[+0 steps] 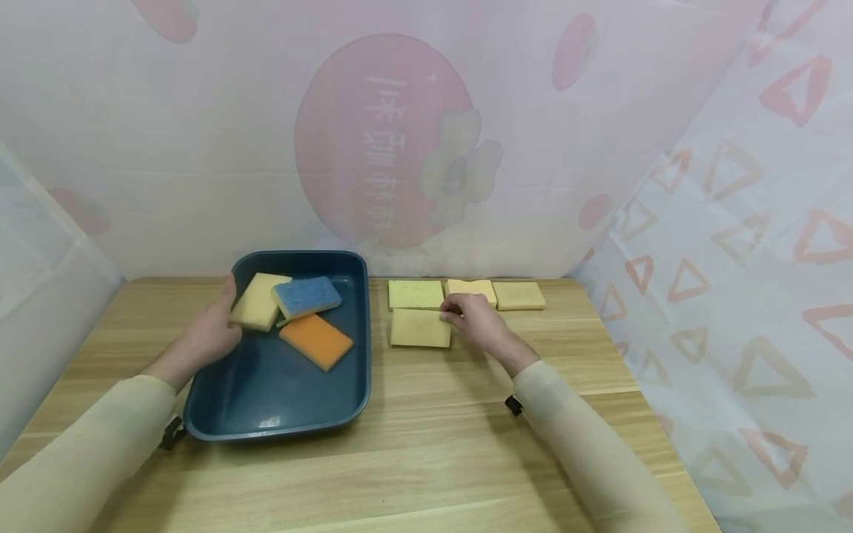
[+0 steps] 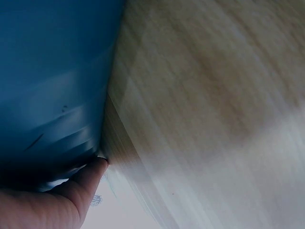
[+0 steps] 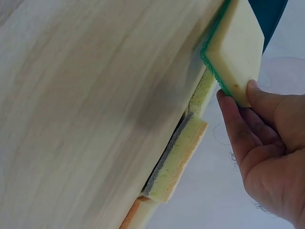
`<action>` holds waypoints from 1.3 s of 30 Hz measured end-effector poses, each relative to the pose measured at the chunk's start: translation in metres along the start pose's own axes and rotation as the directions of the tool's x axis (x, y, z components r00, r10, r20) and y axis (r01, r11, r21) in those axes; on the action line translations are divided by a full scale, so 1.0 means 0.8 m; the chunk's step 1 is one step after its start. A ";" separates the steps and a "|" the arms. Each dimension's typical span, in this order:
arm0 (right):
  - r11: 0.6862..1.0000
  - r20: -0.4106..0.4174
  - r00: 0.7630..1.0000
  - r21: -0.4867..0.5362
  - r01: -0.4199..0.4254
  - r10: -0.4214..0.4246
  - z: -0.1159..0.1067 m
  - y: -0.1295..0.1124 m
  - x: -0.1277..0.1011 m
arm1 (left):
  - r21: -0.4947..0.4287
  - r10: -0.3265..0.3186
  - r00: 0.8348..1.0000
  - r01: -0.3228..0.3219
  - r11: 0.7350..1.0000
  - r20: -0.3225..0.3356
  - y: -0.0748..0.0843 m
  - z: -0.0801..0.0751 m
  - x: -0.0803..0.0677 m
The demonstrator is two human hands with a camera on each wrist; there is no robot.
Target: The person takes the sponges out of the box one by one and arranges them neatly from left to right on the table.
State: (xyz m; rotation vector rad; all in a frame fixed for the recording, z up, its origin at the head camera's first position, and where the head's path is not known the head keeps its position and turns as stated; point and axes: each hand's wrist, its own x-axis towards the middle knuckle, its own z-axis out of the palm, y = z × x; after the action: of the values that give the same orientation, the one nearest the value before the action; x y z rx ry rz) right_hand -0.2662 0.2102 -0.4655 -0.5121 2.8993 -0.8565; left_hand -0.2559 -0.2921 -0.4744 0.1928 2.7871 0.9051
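Note:
In the head view my right hand (image 1: 477, 322) pinches one corner of a pale yellow sponge (image 1: 420, 328). The right wrist view shows this sponge (image 3: 238, 50) tilted above the table, green scouring layer underneath, thumb on its yellow face. My left hand (image 1: 212, 328) grips the left side of a dark blue tray (image 1: 280, 418); in the left wrist view a finger (image 2: 88, 179) touches the tray's outer wall (image 2: 52, 86). Inside the tray lie a yellow sponge (image 1: 260, 300), a blue-topped sponge (image 1: 308, 297) and an orange sponge (image 1: 316, 342). The blue-topped one leans over its neighbours.
Along the table's back edge, a greenish-yellow sponge (image 1: 415, 294), a wavy-edged yellow sponge (image 1: 476, 289) and a tan-yellow sponge (image 1: 520, 296) sit in a row. The wooden table (image 1: 426, 459) meets a printed sheet (image 1: 533, 185) behind and on both sides.

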 end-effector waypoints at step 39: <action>0.917 0.015 1.000 -0.399 0.000 0.007 0.032 -0.009 0.033 | -0.027 -0.007 1.000 0.007 1.000 0.016 0.002 -0.002 -0.003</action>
State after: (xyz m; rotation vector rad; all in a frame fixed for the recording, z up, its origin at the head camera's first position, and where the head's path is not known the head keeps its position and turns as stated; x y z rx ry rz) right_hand -0.2846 0.1825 -0.4829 -0.5351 3.0634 -0.2477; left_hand -0.2537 -0.2922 -0.4722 0.1850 2.7578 0.9357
